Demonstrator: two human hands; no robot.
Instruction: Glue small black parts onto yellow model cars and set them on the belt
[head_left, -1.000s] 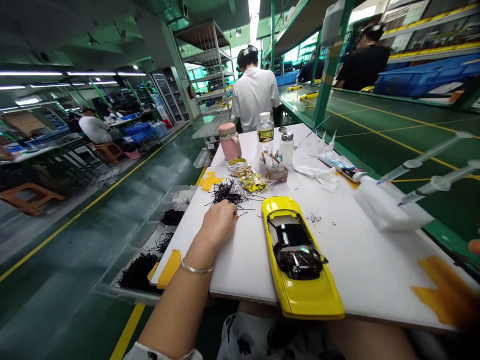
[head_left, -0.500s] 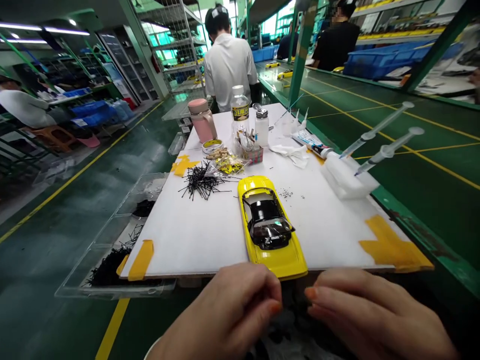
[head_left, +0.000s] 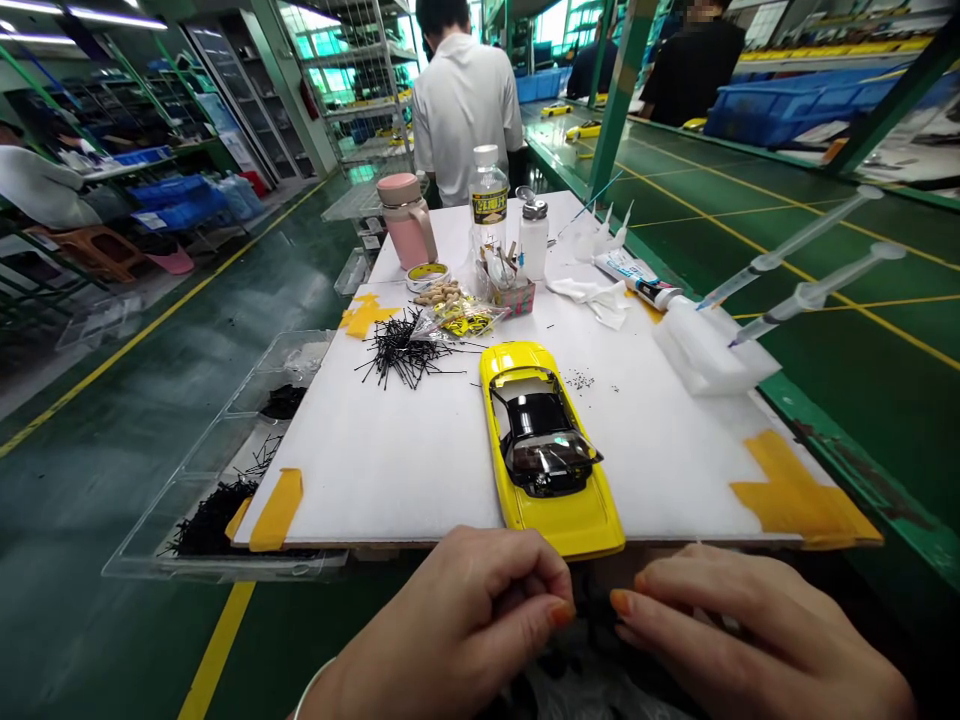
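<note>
A yellow toy car body (head_left: 577, 520) with a black roof and a clear windshield lies on the white board (head_left: 405, 460), its near end at the front edge. Just below that edge, my left hand (head_left: 480, 610) is closed, fingers curled and thumb pressed in; whatever it pinches is too dark and small to make out. To its right, my right hand (head_left: 757, 620) has its fingers drawn together near the thumb, and anything between them is hidden. Dark small parts in a clear plastic bag (head_left: 577, 680) show beneath the hands. A pile of thin black parts (head_left: 405, 350) lies left of the car.
Behind the car stand a pink mug (head_left: 405, 225), a bottle (head_left: 489, 205) and a glass jar (head_left: 534, 240). At right, two syringes stick in a white foam block (head_left: 705, 350). A clear tray (head_left: 217, 500) sits left; a person in white (head_left: 469, 115) is ahead.
The view has shifted slightly, and the board's things appear a little farther right. Both hands stay below the board edge, with the right fingers slightly changed in pose.
</note>
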